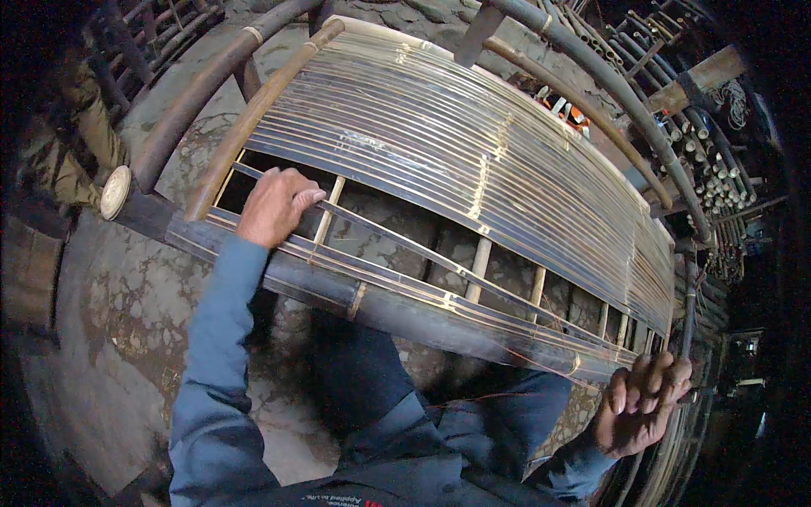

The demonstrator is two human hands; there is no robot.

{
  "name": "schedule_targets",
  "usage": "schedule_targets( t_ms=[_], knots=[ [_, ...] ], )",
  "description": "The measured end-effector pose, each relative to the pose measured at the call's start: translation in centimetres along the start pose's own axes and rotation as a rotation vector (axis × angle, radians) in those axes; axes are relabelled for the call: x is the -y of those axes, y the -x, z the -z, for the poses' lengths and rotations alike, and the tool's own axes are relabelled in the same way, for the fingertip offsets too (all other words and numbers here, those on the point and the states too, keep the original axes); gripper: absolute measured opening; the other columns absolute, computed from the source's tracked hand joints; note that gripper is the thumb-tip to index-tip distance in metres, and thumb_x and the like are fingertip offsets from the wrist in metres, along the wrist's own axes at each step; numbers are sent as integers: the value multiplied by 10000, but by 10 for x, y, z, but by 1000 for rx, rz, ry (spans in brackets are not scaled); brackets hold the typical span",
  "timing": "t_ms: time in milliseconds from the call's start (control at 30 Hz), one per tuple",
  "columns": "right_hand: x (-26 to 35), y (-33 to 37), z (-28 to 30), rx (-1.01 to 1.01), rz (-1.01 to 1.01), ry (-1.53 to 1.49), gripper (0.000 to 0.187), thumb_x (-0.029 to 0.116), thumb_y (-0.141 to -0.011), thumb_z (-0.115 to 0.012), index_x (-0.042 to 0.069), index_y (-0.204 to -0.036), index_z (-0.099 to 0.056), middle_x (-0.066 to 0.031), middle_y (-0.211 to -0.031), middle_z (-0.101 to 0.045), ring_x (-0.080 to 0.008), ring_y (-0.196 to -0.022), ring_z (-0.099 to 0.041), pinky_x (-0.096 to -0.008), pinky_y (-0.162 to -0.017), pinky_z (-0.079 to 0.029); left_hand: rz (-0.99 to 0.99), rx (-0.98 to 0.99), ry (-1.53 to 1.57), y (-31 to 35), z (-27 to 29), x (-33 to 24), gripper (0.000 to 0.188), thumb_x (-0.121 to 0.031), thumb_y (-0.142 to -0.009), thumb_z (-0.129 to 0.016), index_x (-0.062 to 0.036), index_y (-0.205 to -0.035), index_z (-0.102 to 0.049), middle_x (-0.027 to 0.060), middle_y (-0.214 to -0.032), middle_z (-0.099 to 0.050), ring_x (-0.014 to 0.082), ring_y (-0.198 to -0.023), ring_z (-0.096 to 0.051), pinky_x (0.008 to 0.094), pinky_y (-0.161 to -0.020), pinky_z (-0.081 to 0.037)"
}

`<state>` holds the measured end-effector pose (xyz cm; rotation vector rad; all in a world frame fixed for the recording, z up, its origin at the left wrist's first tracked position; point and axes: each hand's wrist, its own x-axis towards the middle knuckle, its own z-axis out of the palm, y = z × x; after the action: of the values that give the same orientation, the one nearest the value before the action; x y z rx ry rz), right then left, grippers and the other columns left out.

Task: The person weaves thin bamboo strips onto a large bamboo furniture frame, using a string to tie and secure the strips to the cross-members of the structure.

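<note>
My left hand (279, 205) is closed on a long, thin dark bamboo strip (397, 240) near its left end. The strip runs slantwise to the right across the gap in a bamboo bench seat. Beyond it lies the slatted seat (414, 118), many narrow strips side by side. Pale crosspieces (479, 269) show in the gap. Nearer me is the thick dark front rail (389, 314), with more strips along it. At the rail's right end my right hand (646, 401) is raised with its fingers curled. What it holds, if anything, I cannot make out.
A thin reddish cord (481, 397) trails over my lap. Bamboo poles (714, 173) are stacked at the far right. A curved bamboo armrest (203, 93) rises at the left. An orange and white object (562, 108) lies behind the bench. Another person's trouser legs (89, 135) stand far left.
</note>
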<state>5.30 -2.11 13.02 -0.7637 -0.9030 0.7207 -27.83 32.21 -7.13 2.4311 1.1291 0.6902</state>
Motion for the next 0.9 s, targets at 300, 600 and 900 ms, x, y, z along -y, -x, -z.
schedule_targets(
  t_ms=[300, 600, 900],
  knots=[
    [-17, 8, 1, -29, -63, 144, 250, 238, -1077, -534, 99, -909, -412, -3, -786, -420, -65, -572, -360, -208, -414, -341, -14, 124, 45, 26, -9, -13, 249, -312, -927, -684, -67, -897, -725, 153, -847, -652, 392, -878, -612, 502, -755, -445],
    [-25, 5, 4, -200, -82, 331, 322, 316, -1000, -674, 49, -960, -498, -6, -682, -422, -84, -520, -395, -251, -409, -390, 55, 80, 83, 29, -3, -6, 241, -248, -907, -709, -24, -818, -691, 157, -800, -591, 375, -847, -568, 473, -765, -431],
    [-46, -5, 6, -100, -264, 679, 445, 222, -963, -678, -40, -1320, -640, -49, -770, -601, -101, -596, -501, -260, -554, -428, 88, 88, 163, 26, 3, -7, 279, -237, -909, -707, 8, -792, -645, 160, -761, -553, 365, -790, -559, 442, -726, -433]
  ],
)
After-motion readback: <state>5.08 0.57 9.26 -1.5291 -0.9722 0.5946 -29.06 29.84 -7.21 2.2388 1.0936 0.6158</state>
